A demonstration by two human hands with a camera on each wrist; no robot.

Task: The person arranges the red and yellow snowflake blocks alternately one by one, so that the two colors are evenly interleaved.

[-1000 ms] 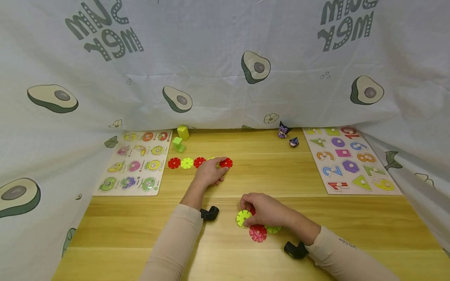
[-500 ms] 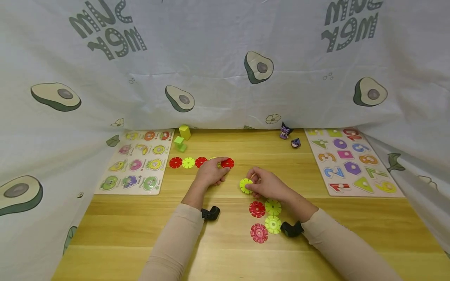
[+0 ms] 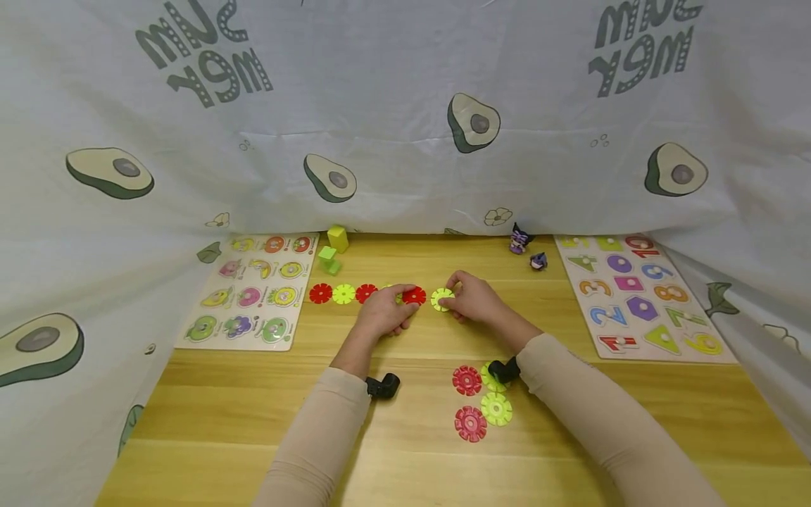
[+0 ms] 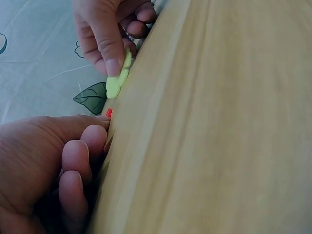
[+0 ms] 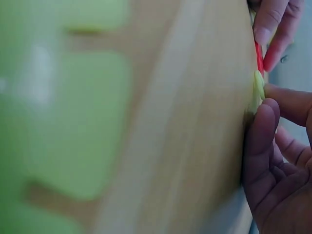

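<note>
A row of notched plastic discs, red and yellow-green by turns, runs across the table in the head view, starting with a red disc (image 3: 320,293) at its left. My left hand (image 3: 382,311) lies over the row and pinches the red interlocking disc (image 3: 415,295) at its right end between thumb and forefinger. Beneath that hand a yellow-green disc (image 3: 391,291) is partly hidden. Just right of the row, my right hand (image 3: 476,301) pinches a yellow-green interlocking disc (image 3: 440,299) by its edge. The left wrist view shows this yellow-green disc (image 4: 117,80) tilted under the thumb.
Nearer me lie two red discs (image 3: 470,424) and two yellow-green discs (image 3: 497,408), one partly behind the right wrist camera (image 3: 505,370). A fruit puzzle board (image 3: 247,296) stands left, a number board (image 3: 640,299) right. Green blocks (image 3: 328,258) and small purple figures (image 3: 519,241) sit at the back.
My right hand has carried the yellow-green disc from the near pile away from me to beside the row's right end. My left hand has stayed at the red disc.
</note>
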